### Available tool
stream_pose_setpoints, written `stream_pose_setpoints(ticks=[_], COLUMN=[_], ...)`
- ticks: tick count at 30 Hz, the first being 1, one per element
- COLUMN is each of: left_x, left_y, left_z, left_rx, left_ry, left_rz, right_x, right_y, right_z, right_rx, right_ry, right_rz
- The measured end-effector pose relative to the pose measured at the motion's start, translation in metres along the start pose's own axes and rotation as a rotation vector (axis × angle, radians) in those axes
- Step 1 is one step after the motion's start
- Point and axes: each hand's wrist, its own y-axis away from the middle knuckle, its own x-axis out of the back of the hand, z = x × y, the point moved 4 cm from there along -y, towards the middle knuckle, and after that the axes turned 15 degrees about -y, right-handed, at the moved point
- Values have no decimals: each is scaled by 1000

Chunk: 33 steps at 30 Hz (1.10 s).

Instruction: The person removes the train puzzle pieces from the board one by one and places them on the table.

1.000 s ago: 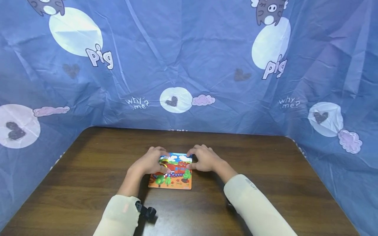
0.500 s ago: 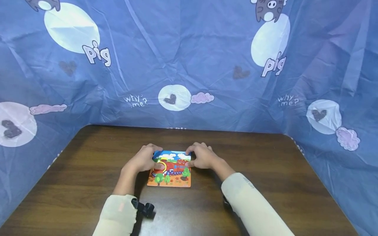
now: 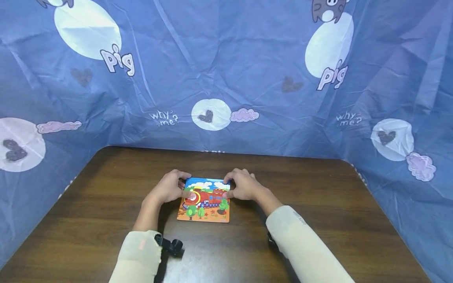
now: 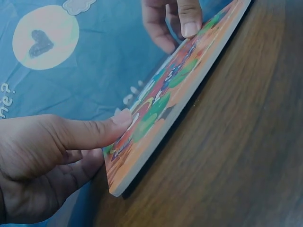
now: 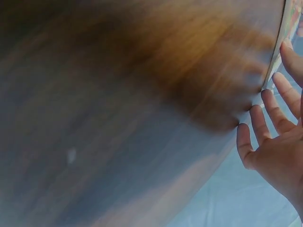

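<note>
A flat, square puzzle board [image 3: 209, 214] with a cartoon red train, trees and clouds lies on the table, its picture facing up. At its left edge is my left hand [image 3: 167, 188], thumb on the train's front and index finger at the top left corner. My right hand [image 3: 245, 186] holds the opposite side, thumb on the picture and index finger bent to the top right corner. In the left wrist view the thick pale edge of the board [image 4: 184, 106] shows, and its underside is hidden. The right wrist view shows fingertips [image 5: 242, 132] reaching down to the table.
The brown wooden table [image 3: 106, 204] has rounded far corners. A blue cloth [image 3: 212, 51] printed with pigs, hearts and clouds hangs behind it and along both sides. A black wrist camera mount [image 3: 173, 247] sticks out from the left sleeve.
My left hand has slid left, off the middle of the picture to the board's left edge, uncovering the train's front. The right hand has hardly moved. The head view has tilted slightly.
</note>
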Motion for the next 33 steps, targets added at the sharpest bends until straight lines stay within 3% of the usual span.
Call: stream_pose_setpoints(ticks=[12, 22, 33], left_x=[0, 0, -1], left_y=[1, 2, 1], left_z=[2, 4, 4], left_rx=[27, 1, 13], left_ry=[10, 1, -12], left_rz=[-21, -11, -7], right_x=[4, 4, 4], right_y=[-7, -8, -10], right_z=[-6, -6, -7], right_rx=[-89, -102, -129], right_ry=[-82, -132, -175], right_rz=[16, -34, -49])
